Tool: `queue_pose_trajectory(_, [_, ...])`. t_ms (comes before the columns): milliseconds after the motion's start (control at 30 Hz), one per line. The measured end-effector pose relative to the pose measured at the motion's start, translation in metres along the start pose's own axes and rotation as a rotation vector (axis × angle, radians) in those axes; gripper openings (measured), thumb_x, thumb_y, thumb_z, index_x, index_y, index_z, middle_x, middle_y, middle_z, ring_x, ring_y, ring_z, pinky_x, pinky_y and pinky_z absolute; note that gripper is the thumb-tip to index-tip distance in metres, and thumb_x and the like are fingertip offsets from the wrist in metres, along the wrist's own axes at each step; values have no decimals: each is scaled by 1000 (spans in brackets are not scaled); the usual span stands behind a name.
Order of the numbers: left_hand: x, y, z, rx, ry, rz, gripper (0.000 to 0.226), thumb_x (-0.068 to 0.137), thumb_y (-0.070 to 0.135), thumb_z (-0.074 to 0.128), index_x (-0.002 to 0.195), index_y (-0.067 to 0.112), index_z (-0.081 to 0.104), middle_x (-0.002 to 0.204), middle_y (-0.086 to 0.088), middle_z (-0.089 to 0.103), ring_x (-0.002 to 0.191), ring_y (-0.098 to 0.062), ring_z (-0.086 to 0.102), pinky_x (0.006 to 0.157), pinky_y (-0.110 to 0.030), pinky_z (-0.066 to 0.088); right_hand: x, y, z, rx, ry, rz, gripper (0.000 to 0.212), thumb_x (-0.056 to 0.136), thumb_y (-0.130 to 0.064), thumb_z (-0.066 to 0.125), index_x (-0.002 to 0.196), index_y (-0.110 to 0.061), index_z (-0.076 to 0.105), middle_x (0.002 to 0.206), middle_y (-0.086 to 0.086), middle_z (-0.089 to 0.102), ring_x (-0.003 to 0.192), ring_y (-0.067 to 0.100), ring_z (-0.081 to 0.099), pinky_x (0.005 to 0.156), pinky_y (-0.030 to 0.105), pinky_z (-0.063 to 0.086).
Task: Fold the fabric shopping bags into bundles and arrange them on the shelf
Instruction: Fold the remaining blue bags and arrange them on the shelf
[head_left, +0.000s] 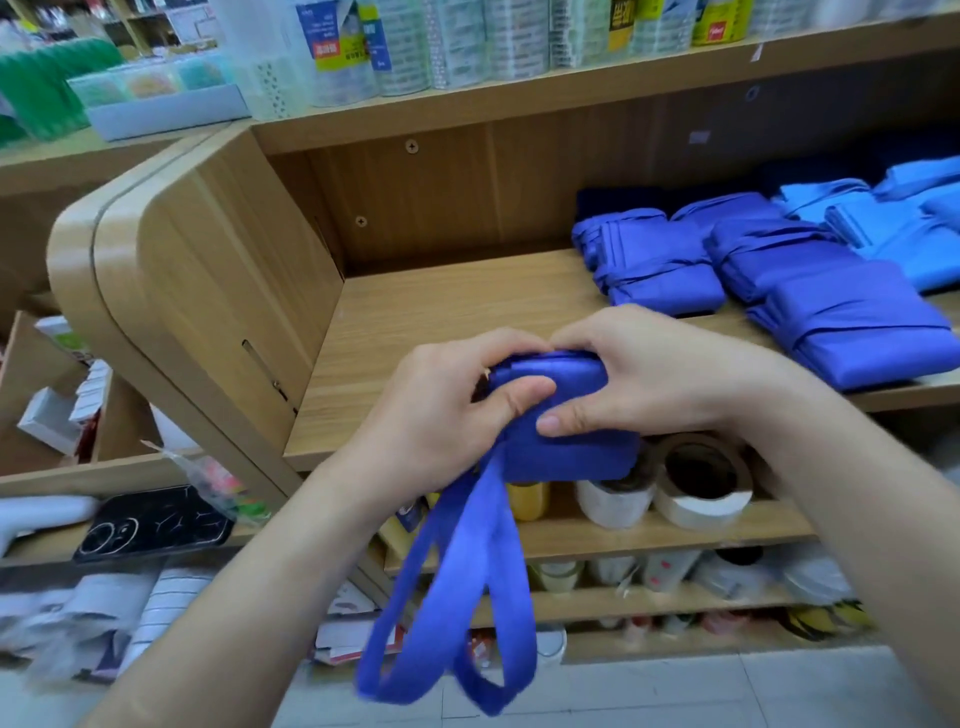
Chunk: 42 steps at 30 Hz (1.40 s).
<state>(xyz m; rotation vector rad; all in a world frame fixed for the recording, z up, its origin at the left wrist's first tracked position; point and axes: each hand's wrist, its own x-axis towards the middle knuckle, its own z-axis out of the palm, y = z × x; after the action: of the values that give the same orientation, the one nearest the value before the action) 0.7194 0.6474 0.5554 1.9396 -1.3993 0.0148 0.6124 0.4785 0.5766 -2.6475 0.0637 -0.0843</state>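
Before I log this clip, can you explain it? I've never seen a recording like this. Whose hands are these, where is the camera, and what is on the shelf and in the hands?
There is no robot here. The single picture comes from a camera worn on a person's head, looking forward and down at their own bare hands. The left hand and right hand both grip a folded blue bag, held in the air in front of a wooden shelf. The bag's handles hang loose below it and are not yet wrapped round. On the shelf, to the right, lie finished blue bundles, with lighter blue ones further right. Tape rolls stand on the shelf below, and a phone lies at lower left.
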Motion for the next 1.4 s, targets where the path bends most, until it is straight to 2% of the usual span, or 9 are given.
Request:
queue_pose_trajectory(200, [-42, 14, -45, -110, -13, 9, 55, 61, 55, 75, 108, 32, 57, 107, 12, 57, 98, -16, 57, 84, -24, 47, -20, 20, -20, 134, 232, -1, 36, 78, -41, 75, 69, -12, 56, 63, 4, 55, 57, 11, 51, 54, 24, 35])
queue_pose_trajectory(400, [-72, 6, -34, 254, -105, 47, 104, 58, 67, 76, 145, 29, 32, 133, 14, 41, 115, -5, 49, 98, -15, 36, -26, 29, -33, 293, 194, -30, 34, 78, -41, 74, 73, -11, 59, 63, -2, 54, 57, 6, 51, 52, 19, 37])
queue_pose_trajectory(600, [-75, -6, -25, 403, 143, 93, 34, 75, 22, 55, 106, 16, 68, 94, 10, 67, 82, -10, 58, 79, -33, 39, -30, 35, -34, 364, 169, -9, 35, 79, -39, 80, 80, -8, 64, 72, 8, 60, 65, 12, 55, 59, 28, 40])
queue_pose_trajectory(733, [-67, 5, -46, -162, 216, -172, 13, 74, 23, 63, 85, 24, 67, 80, 6, 70, 74, -9, 64, 68, -19, 52, -34, 36, -34, 371, 181, 32, 30, 75, -35, 79, 74, -11, 63, 66, 1, 56, 62, 9, 53, 55, 20, 38])
queue_pose_trajectory(900, [-53, -8, -61, -531, 268, -417, 53, 78, -21, 61, 106, 24, 67, 79, -4, 72, 63, -14, 66, 63, -16, 53, -40, 28, -31, 207, 195, -22, 26, 78, -24, 80, 65, -28, 57, 58, -11, 52, 56, 4, 48, 53, 17, 33])
queue_pose_trajectory(1067, [-59, -16, -77, -608, -76, -344, 38, 56, 28, 93, 90, 20, 79, 78, -4, 73, 72, -13, 67, 65, -16, 53, -47, 26, -28, 9, 243, -29, 34, 74, -29, 82, 63, -19, 50, 59, -4, 53, 57, 12, 49, 54, 23, 35])
queue_pose_trajectory(1167, [-59, -16, -85, -800, 31, -302, 53, 46, 37, 96, 92, 20, 77, 86, -5, 73, 79, -13, 68, 67, -17, 54, -49, 29, -29, 26, 246, 13, 30, 75, -31, 81, 66, -22, 54, 61, -6, 55, 58, 11, 50, 54, 22, 36])
queue_pose_trajectory(1267, [-57, -4, -92, -234, 276, -142, 30, 70, 13, 82, 96, 26, 73, 111, 3, 69, 106, -16, 64, 72, -22, 55, -49, 26, -29, -24, 267, 21, 33, 75, -34, 80, 62, -28, 50, 60, -12, 55, 60, 10, 51, 55, 20, 36])
queue_pose_trajectory(1400, [-56, 44, -61, 279, 300, 309, 15, 85, 7, 64, 95, 13, 74, 100, -1, 68, 94, -18, 64, 83, -24, 49, -46, 13, -33, -35, 268, 6, 29, 73, -40, 78, 63, -32, 51, 65, -16, 58, 64, 5, 54, 56, 17, 37])
